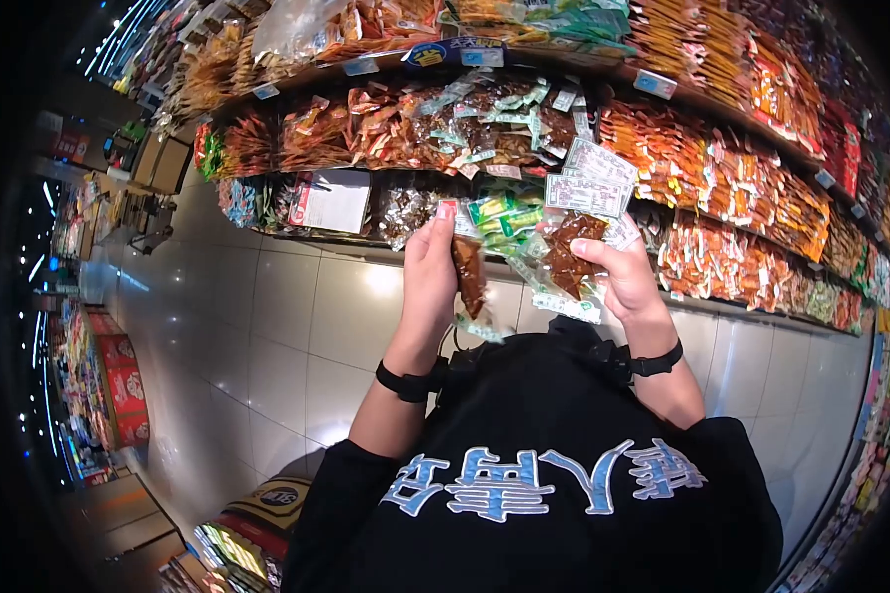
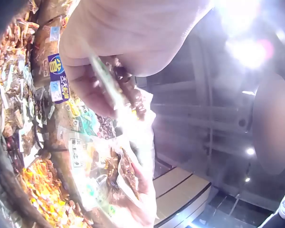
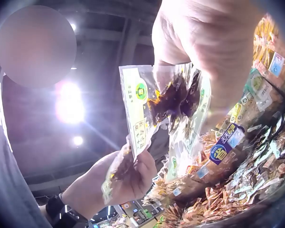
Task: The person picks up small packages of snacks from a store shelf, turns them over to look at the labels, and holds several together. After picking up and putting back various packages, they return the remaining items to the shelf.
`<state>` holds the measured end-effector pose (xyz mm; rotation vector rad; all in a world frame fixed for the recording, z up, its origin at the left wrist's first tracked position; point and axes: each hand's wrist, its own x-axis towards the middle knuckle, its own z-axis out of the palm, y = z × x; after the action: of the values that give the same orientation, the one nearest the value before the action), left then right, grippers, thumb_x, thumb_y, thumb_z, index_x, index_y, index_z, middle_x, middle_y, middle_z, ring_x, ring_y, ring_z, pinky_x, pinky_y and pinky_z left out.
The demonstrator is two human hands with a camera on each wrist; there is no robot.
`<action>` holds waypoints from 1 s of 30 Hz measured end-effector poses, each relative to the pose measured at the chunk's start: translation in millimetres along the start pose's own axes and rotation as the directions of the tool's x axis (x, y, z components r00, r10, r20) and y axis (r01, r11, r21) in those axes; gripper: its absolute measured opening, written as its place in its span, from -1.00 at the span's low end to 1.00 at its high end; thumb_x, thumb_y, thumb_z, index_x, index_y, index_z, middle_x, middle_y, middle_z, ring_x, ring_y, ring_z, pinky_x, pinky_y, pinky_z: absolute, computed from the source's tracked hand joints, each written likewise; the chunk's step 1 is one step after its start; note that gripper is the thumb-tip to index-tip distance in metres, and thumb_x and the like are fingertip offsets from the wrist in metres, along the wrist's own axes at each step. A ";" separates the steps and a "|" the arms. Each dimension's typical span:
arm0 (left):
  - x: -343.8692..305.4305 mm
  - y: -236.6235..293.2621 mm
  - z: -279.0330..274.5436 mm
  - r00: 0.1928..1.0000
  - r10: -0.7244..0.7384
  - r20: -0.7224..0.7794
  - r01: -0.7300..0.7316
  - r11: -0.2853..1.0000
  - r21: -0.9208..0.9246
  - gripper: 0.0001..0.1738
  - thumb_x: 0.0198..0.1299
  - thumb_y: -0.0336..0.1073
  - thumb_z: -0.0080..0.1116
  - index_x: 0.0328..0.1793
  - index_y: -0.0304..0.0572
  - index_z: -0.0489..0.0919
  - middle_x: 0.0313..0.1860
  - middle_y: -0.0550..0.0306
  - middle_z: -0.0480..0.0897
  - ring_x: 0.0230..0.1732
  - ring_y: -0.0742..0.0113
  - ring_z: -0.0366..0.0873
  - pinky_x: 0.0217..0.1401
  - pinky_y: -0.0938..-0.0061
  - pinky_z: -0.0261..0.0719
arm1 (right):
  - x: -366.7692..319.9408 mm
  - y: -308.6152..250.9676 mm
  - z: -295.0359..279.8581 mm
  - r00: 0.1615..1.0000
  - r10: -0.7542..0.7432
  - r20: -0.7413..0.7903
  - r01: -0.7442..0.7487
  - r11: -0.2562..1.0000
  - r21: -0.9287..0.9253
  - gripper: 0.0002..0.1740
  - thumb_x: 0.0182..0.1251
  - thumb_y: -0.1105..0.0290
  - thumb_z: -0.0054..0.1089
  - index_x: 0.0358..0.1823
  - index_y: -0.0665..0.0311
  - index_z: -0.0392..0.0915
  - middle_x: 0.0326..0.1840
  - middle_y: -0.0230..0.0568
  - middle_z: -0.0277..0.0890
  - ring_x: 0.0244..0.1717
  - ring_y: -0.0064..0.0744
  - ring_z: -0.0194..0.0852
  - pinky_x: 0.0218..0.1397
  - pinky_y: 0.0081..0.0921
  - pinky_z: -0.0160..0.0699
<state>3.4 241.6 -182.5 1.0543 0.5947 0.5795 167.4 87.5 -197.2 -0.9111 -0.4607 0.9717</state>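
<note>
In the head view my left hand grips a clear packet of dark brown snack, thumb along its upper end. To its right, my right hand holds several similar clear packets in a fan, the thumb pressed over their front. White printed labels stick up at the tops of these packets. From the right wrist view, a held packet shows dark brown pieces and a green round logo, below the right hand's palm. The left wrist view has strong glare over the packet in my left hand.
Stepped shelves heaped with packaged snacks curve around in front. Green and yellow packs lie just beyond the hands, with a white card to their left. Tiled floor stretches left, toward a stand with red panels and cardboard boxes.
</note>
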 end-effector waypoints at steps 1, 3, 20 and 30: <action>4.5 -3.3 -1.3 0.999 -0.009 0.037 0.012 0.995 -0.104 -0.61 0.51 -0.05 -0.21 -0.26 -0.11 0.48 -0.67 0.25 0.38 -0.73 0.43 0.29 -0.66 0.57 0.26 | 4.3 -5.2 -2.4 1.000 0.002 0.014 -0.002 1.000 -0.003 -0.37 0.16 0.65 0.14 0.32 0.41 0.28 0.24 0.09 0.49 0.21 -0.06 0.54 0.27 -0.20 0.58; 17.6 -13.3 -2.2 0.992 -0.099 0.083 0.121 0.937 -0.327 -0.54 0.50 0.12 -0.25 -0.26 -0.07 0.39 -0.75 0.29 0.16 -0.78 0.44 0.10 -0.73 0.57 0.09 | 13.0 -12.1 -11.1 0.999 0.023 0.034 -0.023 1.000 -0.006 -0.34 0.16 0.63 0.15 0.35 0.41 0.26 0.24 0.09 0.48 0.22 -0.04 0.53 0.26 -0.21 0.57; 81.8 -66.4 125.0 0.997 -0.038 0.067 0.030 0.993 0.112 -0.62 0.55 -0.25 -0.22 0.22 -0.34 0.52 0.05 0.14 0.63 0.07 0.45 0.54 0.16 0.56 0.46 | 62.3 -96.4 -80.1 0.936 0.099 0.338 -0.023 0.975 -0.223 -0.54 0.16 0.64 0.21 0.15 0.37 0.50 -0.01 -0.23 0.64 0.01 -0.46 0.60 0.20 -0.46 0.52; 73.2 -63.5 143.0 0.973 -0.206 0.100 0.222 0.958 -0.184 -0.61 0.46 -0.24 -0.08 0.22 -0.41 0.48 0.18 -0.10 0.60 0.19 0.27 0.58 0.33 0.35 0.47 | 65.8 -94.4 -120.8 0.957 0.125 0.262 -0.083 0.983 -0.164 -0.46 0.16 0.68 0.22 0.21 0.38 0.39 0.06 -0.19 0.60 0.07 -0.42 0.59 0.23 -0.39 0.52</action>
<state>163.8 179.8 -199.8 0.8126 0.5617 0.3946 332.7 66.1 -190.2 -0.9492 -0.7334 1.1777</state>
